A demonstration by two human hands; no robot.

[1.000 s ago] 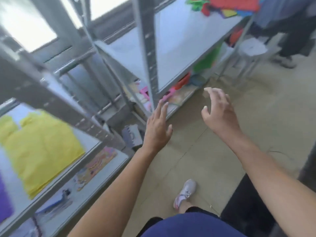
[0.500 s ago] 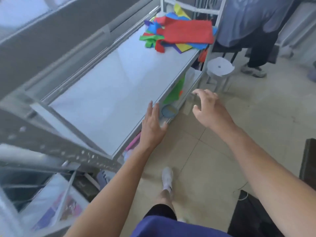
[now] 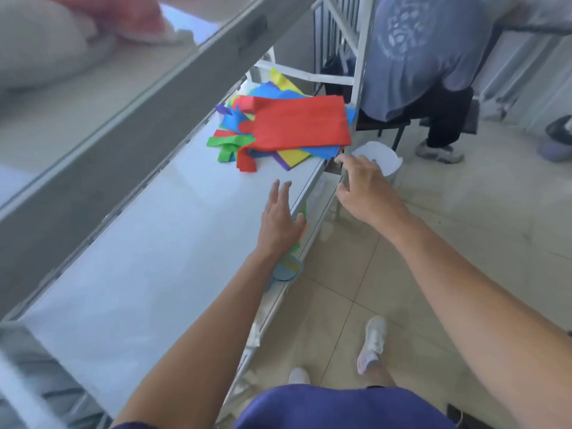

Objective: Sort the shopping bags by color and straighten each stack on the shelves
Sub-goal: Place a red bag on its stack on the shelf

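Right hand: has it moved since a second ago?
Yes. The right hand has moved forward along the shelf toward the pile of bags. It is now beside the shelf's front edge, just short of the pile, holding nothing.

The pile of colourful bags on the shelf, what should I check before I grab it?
1. Hands free: left hand and right hand hold nothing. Ok.
2. Hands at the bag pile: neither touches it. Not ok.
3. Pile sorted by colour: red bag lies on blue, yellow, green and purple ones, all mixed. Not ok.
4. Bare shelf beside the pile for new stacks. Ok.
5. Number of bags under the red one. Cannot tell.
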